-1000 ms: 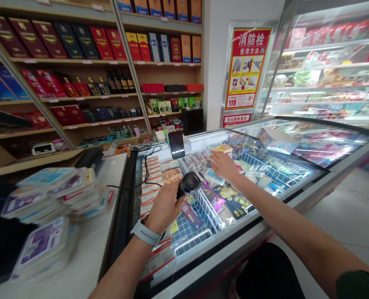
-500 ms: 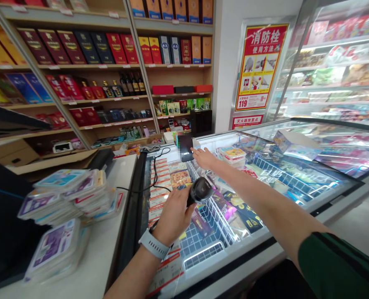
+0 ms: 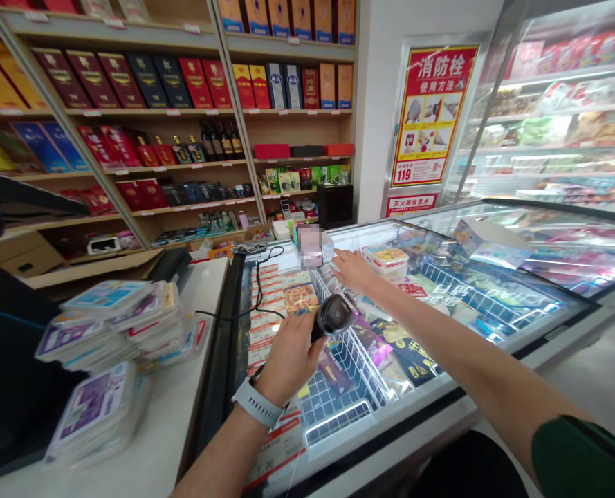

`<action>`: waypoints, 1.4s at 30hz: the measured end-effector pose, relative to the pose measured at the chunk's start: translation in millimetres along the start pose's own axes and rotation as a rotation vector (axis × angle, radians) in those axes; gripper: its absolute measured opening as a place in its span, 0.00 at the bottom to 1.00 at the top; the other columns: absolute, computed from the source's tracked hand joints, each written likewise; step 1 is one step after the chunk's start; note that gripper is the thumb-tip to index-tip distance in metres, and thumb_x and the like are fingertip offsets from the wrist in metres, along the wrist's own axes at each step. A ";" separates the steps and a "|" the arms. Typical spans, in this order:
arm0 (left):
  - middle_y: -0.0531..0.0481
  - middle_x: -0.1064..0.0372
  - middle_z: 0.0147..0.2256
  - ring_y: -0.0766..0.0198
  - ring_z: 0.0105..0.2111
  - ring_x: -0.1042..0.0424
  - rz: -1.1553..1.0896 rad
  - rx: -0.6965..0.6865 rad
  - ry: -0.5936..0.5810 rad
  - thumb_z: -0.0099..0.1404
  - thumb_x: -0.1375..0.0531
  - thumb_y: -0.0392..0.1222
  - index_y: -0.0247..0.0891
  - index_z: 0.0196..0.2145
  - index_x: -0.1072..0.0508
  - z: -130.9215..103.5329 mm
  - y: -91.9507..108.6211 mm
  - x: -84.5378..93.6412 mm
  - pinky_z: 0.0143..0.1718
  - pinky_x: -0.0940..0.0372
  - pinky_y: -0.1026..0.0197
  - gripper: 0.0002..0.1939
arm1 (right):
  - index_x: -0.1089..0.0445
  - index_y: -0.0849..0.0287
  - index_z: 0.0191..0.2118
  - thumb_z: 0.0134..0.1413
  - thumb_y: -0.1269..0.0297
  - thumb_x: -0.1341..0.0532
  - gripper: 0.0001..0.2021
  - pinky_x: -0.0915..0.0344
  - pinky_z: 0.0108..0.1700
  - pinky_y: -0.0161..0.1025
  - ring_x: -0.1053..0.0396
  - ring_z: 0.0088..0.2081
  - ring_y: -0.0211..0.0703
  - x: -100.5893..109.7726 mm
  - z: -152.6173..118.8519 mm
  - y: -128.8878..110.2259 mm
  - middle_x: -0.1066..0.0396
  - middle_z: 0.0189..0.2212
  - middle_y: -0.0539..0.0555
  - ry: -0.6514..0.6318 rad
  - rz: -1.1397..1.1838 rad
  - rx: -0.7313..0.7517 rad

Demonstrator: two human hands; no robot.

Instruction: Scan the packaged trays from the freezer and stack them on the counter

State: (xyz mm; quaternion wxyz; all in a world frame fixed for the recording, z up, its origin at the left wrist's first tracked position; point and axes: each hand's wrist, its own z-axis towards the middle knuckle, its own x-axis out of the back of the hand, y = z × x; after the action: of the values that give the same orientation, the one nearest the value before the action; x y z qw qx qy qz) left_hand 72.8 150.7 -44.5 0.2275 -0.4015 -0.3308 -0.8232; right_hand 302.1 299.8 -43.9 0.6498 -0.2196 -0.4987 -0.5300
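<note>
My left hand (image 3: 292,356), with a grey watch band on its wrist, is closed around a black handheld barcode scanner (image 3: 334,315). The scanner is over the glass freezer top, above a white wire basket (image 3: 362,363), and a black cable (image 3: 259,280) lies behind it. Farther out, my right hand (image 3: 353,268) has its fingers stretched forward and holds nothing. Just left of those fingertips, apart from them, stands a small upright device (image 3: 311,247) whose lit, pinkish screen is blurred out. Flat clear packs (image 3: 387,257) are stacked on the glass right of my right hand.
Stacked plastic packs (image 3: 92,408) crowd the white counter (image 3: 193,394) at left. An opened carton (image 3: 491,242) rests on the freezer's right part. Price labels (image 3: 263,318) line its left edge. Behind are shelves of boxed bottles (image 3: 144,79) and a red poster (image 3: 432,117).
My right hand has drawn back slightly to the right from the small device. The device's screen has turned from dark to light. My left hand keeps the scanner in nearly the same place.
</note>
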 end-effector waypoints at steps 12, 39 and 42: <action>0.41 0.30 0.46 0.51 0.46 0.31 0.017 0.008 0.003 0.65 0.43 0.39 0.37 0.55 0.38 -0.1 -2.3 -3.4 0.49 0.36 0.46 0.21 | 0.35 0.64 0.53 0.62 0.50 0.51 0.24 0.45 0.51 0.49 0.33 0.48 0.55 22.0 -147.5 32.2 0.29 0.48 0.64 0.102 0.016 -0.434; 0.42 0.31 0.49 0.51 0.49 0.32 0.018 -0.026 0.037 0.64 0.43 0.39 0.37 0.58 0.41 -0.3 -4.2 -4.0 0.51 0.37 0.47 0.25 | 0.33 0.62 0.52 0.51 0.47 0.42 0.28 0.60 0.59 0.66 0.48 0.60 0.66 22.4 -166.6 2.7 0.44 0.61 0.69 -0.025 0.006 -0.397; 0.41 0.31 0.49 0.51 0.48 0.31 0.017 -0.031 0.037 0.65 0.43 0.39 0.37 0.58 0.41 0.3 -3.9 -3.3 0.51 0.37 0.47 0.25 | 0.32 0.62 0.50 0.50 0.47 0.41 0.27 0.59 0.59 0.66 0.49 0.61 0.65 18.4 -168.2 5.3 0.45 0.61 0.68 -0.023 0.024 -0.406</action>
State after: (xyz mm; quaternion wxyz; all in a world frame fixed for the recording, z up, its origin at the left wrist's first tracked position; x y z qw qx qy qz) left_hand 72.3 153.9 -48.4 0.2345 -0.3923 -0.3104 -0.8335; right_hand 375.7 156.1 -94.7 0.5925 -0.3581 -0.3864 -0.6094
